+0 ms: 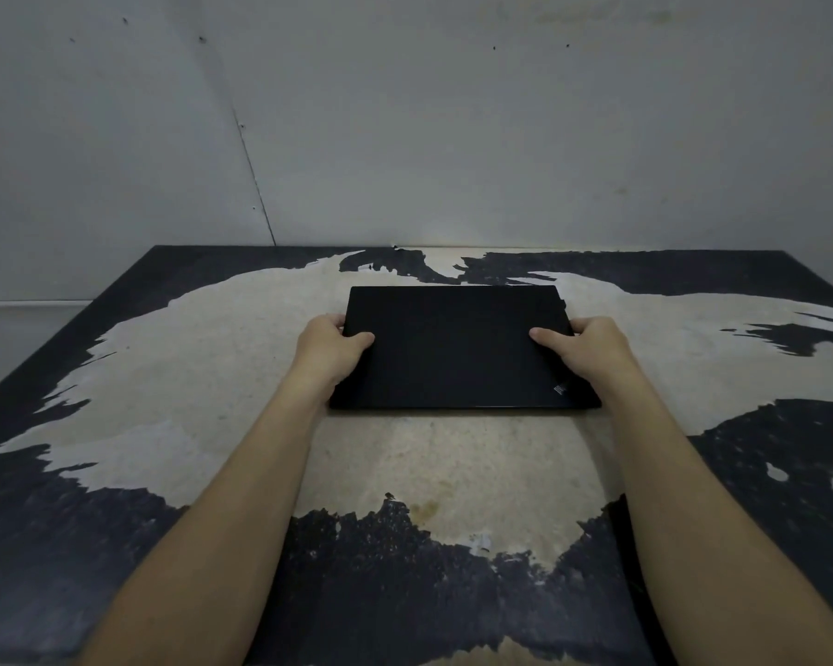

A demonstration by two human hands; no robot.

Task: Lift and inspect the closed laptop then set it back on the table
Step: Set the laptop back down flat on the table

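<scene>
two bare forearms reach in from the bottom edge, the nearest things in view, stretching forward over a worn table (pixel 174 358) whose dark coating has peeled away to a pale, rough patch across the middle. going left to right: the left hand (pixel 330 346) grips the left edge of a closed black laptop (pixel 458 348), thumb lying on top of the lid and the other fingers curled around the side, out of sight beneath. the laptop lies flat, or very nearly flat, on the pale patch, towards the far side of the table, with its long edges running left to right; whether its underside fully touches the surface cannot be told. a small slanted logo (pixel 560 388) sits on the lid's near right corner. the right hand (pixel 590 343) clamps the right edge the same way, thumb on the lid, fingers wrapped under. behind the table stands a plain grey wall (pixel 453 127) with a few dark specks.
</scene>
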